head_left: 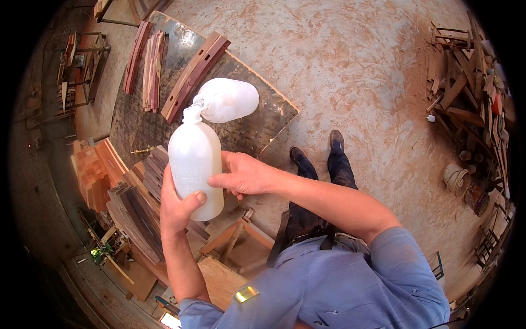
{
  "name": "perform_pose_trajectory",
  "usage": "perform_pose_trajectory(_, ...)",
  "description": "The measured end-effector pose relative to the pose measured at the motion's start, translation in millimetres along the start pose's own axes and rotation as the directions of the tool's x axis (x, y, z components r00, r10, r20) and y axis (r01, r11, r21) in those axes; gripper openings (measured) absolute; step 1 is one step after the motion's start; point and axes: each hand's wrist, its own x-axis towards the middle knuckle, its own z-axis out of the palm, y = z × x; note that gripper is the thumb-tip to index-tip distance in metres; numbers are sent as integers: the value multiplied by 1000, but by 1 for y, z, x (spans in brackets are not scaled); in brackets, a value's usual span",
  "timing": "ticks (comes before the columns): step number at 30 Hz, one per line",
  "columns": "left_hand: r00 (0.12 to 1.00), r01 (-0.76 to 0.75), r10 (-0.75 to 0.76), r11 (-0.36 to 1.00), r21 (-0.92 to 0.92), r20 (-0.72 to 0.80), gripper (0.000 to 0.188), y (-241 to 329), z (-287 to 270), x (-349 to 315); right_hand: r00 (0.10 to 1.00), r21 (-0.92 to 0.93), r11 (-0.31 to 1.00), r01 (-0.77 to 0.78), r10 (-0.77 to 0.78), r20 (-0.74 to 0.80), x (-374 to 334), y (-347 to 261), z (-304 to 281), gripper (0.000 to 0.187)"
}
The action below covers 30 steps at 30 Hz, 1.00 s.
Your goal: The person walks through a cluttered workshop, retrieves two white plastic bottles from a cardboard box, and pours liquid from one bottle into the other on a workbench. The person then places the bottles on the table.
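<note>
A white translucent plastic bottle (pixel 193 159) is held up in front of me, its neck pointing away. My left hand (pixel 178 203) wraps its left side and lower end, with the thumb across the near face. From the right, my right hand (pixel 241 174) grips the same bottle, one digit pressed on its face and other fingers partly hidden behind it. A second white plastic bottle (pixel 230 100) appears to lie on its side over the dark tabletop, neck to the left. The two necks overlap in view; I cannot tell whether they touch.
The dark worktable (pixel 246 134) carries slotted wooden rails (pixel 196 74) and thinner strips (pixel 153 71). Stacked boards (pixel 137 219) stand to the left, and a wooden frame (pixel 235 241) is close to me. Scrap wood (pixel 466 93) and a bucket (pixel 456 179) line the far right.
</note>
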Motion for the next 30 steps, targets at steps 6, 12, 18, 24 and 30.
perform_pose_trajectory(6, 1000, 2, -2, 1000, 8, 0, 106, 1, 0, 0, 1000, -11, 1000, -16, 16, 3, 1, 0, 0, 69)
perform_pose_trajectory(12, 1000, 10, -10, 1000, 9, -8, 106, 2, 0, -1, 1000, -27, 999, -19, 19, 3, -1, -3, 1, 69)
perform_pose_trajectory(18, 1000, 10, -10, 1000, 14, -7, 107, 5, 0, -2, 1000, -15, 1000, -22, 22, 7, -2, -4, 2, 68)
perform_pose_trajectory(24, 1000, 10, -10, 1000, 23, -3, 105, 5, -1, -2, 999, -23, 999, -33, 33, 7, -1, -3, 1, 67)
perform_pose_trajectory(30, 1000, 7, -7, 999, 36, 5, 106, 6, -2, -3, 1000, -11, 1000, -24, 24, 11, 0, -2, 2, 67)
